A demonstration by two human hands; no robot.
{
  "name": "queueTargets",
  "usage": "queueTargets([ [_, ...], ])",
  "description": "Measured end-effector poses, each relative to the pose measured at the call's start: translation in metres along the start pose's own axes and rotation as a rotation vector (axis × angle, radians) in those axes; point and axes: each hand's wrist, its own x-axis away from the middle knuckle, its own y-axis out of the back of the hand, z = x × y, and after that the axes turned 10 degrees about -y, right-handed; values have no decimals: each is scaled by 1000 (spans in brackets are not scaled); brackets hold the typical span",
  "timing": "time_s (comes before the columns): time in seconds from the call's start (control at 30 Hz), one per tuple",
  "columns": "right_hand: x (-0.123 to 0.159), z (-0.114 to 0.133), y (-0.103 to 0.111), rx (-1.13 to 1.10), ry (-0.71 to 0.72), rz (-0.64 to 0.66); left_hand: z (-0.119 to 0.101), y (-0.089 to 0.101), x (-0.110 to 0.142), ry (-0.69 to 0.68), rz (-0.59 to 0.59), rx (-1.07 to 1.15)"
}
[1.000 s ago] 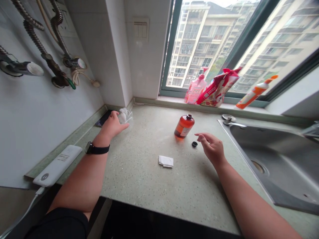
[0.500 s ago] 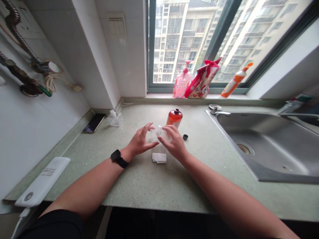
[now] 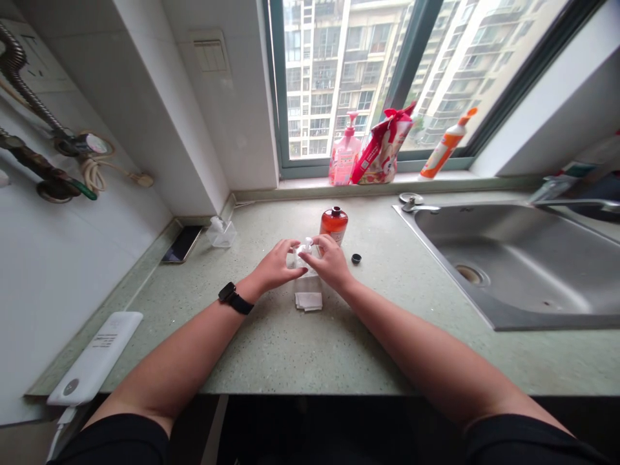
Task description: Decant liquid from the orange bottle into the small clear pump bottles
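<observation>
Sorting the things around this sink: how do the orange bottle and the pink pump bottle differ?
The orange bottle stands on the speckled counter, while the pink pump bottle stands on the windowsill. The orange bottle has a bare neck, with a black cap lying nearby; the pink pump bottle has a pump head. Both stand upright.

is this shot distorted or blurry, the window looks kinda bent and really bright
In the head view, wide-angle distortion leans the window frame and wall edges outward; daylight washes out the distant buildings; the left hand and right hand stay sharp, with only soft shadows on the speckled worktop.
</observation>
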Motion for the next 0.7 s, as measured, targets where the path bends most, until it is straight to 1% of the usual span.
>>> queueTargets([
  [0.1,-1,-2,1,-40,-35,23,3,-1,-1,30,-38,52],
  [0.23,-1,-5,4,-109,-39,69,8,-7,3,-3,-90,98],
  [0.4,-3,-4,8,-152,-24,93,12,-7,4,-48,-96,117],
  [0.53,-2,-1,14,-147,19,132,13,-5,5,-63,-70,149],
  [0.7,5,-6,17,-177,0,172,11,-5,6,-75,-67,158],
])
